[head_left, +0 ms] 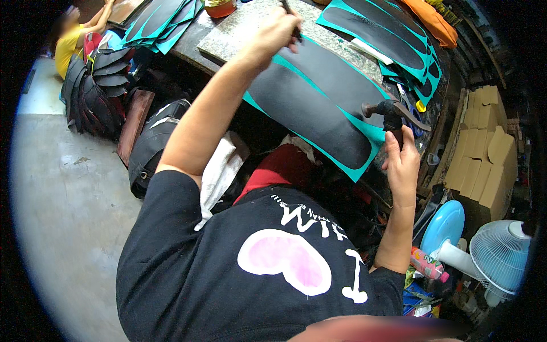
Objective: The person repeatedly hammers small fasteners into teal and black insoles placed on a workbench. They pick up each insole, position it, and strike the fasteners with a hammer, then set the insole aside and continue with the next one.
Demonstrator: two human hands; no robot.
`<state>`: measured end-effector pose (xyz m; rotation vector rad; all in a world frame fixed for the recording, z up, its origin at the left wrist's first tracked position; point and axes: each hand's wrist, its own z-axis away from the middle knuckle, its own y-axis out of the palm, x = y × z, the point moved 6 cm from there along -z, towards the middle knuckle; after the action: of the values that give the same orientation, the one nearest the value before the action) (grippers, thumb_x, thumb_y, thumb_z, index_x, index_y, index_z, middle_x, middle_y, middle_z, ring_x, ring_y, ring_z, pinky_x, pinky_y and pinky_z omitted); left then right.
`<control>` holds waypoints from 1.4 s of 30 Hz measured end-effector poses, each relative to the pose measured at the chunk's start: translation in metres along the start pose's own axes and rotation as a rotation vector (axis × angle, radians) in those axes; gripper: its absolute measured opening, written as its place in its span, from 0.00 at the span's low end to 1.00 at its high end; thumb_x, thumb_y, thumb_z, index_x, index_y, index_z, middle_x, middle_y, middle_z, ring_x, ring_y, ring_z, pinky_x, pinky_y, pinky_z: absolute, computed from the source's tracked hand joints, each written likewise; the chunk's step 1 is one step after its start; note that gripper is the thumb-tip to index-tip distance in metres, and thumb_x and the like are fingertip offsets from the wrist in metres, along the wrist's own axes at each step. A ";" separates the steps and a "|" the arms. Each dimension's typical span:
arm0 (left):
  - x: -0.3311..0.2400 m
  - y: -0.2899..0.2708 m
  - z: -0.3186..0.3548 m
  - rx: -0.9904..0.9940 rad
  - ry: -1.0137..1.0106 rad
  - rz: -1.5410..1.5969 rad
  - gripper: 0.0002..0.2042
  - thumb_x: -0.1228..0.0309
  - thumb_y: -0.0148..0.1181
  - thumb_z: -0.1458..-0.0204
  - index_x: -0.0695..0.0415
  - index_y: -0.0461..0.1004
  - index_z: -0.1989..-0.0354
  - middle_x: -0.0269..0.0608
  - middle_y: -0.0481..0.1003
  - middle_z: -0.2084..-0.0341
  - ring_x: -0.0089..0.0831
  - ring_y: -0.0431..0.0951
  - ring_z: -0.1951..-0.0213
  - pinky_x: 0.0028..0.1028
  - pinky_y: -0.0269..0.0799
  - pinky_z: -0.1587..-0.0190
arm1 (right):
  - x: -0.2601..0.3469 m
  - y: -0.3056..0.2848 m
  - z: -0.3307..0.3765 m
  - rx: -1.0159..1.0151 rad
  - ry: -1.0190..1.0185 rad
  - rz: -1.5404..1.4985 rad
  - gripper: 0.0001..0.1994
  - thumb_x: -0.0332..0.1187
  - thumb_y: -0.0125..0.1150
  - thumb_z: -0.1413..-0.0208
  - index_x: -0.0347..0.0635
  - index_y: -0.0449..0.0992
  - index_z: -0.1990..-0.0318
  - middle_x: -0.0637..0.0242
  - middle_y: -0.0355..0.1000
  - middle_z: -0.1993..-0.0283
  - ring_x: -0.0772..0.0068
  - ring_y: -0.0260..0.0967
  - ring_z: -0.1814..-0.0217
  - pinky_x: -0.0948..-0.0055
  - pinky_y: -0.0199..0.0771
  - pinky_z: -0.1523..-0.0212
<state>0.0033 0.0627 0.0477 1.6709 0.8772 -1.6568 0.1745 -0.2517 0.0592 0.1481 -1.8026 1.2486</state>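
My left hand [276, 31] is closed round a slim dark rod-like tool [286, 7], whose exact kind I cannot make out. It is over the far end of a teal sheet [373, 132] with large black rounded shapes on it. The sheet lies partly on a speckled stone slab [239, 34] and overhangs the table's near edge. At the sheet's right end, my right hand [403, 162] grips a claw hammer [392, 111] by its dark handle, head upward and claw to the right.
More teal-and-black sheets [382, 31] are stacked at the far right, with blue-handled scissors [415, 117] and a yellow cap [420, 106] nearby. Another stack [156, 25] and a jar of amber liquid [220, 7] stand far left. Cardboard boxes [478, 154] and a fan [501, 256] are at right.
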 end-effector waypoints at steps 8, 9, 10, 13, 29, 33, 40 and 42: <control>0.028 0.017 -0.007 -0.210 0.234 -0.032 0.06 0.73 0.63 0.47 0.62 0.78 0.65 0.39 0.79 0.75 0.21 0.79 0.74 0.22 0.76 0.69 | 0.024 0.002 -0.018 0.027 -0.039 -0.217 0.14 0.38 0.55 0.36 0.36 0.70 0.52 0.76 0.62 0.77 0.87 0.57 0.83 0.84 0.56 0.83; 0.030 0.016 -0.007 -0.226 0.220 -0.013 0.06 0.73 0.63 0.47 0.62 0.78 0.65 0.39 0.79 0.75 0.21 0.79 0.74 0.21 0.76 0.69 | 0.028 0.003 -0.022 0.029 -0.056 -0.218 0.14 0.38 0.55 0.36 0.36 0.70 0.52 0.76 0.61 0.77 0.87 0.57 0.83 0.84 0.56 0.83; 0.032 0.017 -0.007 -0.210 0.197 0.023 0.05 0.74 0.63 0.47 0.63 0.78 0.65 0.39 0.79 0.75 0.21 0.79 0.74 0.21 0.76 0.69 | 0.031 0.004 -0.026 0.020 -0.048 -0.205 0.14 0.38 0.55 0.36 0.36 0.70 0.52 0.76 0.62 0.77 0.87 0.57 0.83 0.83 0.57 0.83; 0.033 0.016 -0.009 -0.210 0.175 0.059 0.05 0.74 0.64 0.48 0.62 0.78 0.65 0.38 0.79 0.76 0.21 0.79 0.74 0.21 0.76 0.69 | 0.046 0.002 -0.039 0.002 -0.041 -0.169 0.20 0.42 0.58 0.38 0.34 0.70 0.49 0.70 0.67 0.76 0.83 0.60 0.82 0.78 0.61 0.81; 0.018 0.026 0.003 -0.321 0.251 -0.117 0.06 0.70 0.62 0.48 0.61 0.77 0.67 0.45 0.79 0.77 0.30 0.81 0.76 0.27 0.77 0.72 | 0.065 0.020 -0.077 -0.175 -0.248 0.227 0.20 0.50 0.54 0.39 0.49 0.71 0.47 0.50 0.77 0.62 0.44 0.75 0.58 0.54 0.74 0.61; 0.025 0.024 -0.006 -0.258 0.256 -0.066 0.05 0.75 0.60 0.46 0.64 0.75 0.65 0.42 0.79 0.75 0.25 0.81 0.76 0.22 0.77 0.73 | 0.070 0.005 -0.071 -0.225 -0.268 0.140 0.20 0.49 0.56 0.39 0.49 0.72 0.45 0.53 0.78 0.61 0.49 0.77 0.59 0.59 0.75 0.60; 0.030 0.027 -0.009 -0.210 0.245 0.136 0.06 0.74 0.61 0.47 0.64 0.76 0.66 0.41 0.80 0.74 0.24 0.81 0.75 0.23 0.77 0.73 | 0.113 -0.017 -0.056 -0.317 -0.504 -0.006 0.19 0.44 0.58 0.39 0.44 0.72 0.46 0.57 0.79 0.65 0.63 0.80 0.64 0.68 0.77 0.64; 0.030 0.030 -0.010 -0.191 0.270 -0.099 0.06 0.73 0.63 0.48 0.64 0.77 0.67 0.41 0.80 0.77 0.24 0.81 0.76 0.24 0.77 0.72 | 0.111 -0.012 -0.057 -0.287 -0.448 0.036 0.19 0.44 0.59 0.39 0.43 0.73 0.46 0.56 0.79 0.64 0.64 0.79 0.64 0.69 0.77 0.64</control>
<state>0.0333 0.0534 0.0177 1.7652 1.2255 -1.3785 0.1510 -0.1711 0.1525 0.2486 -2.3591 1.0188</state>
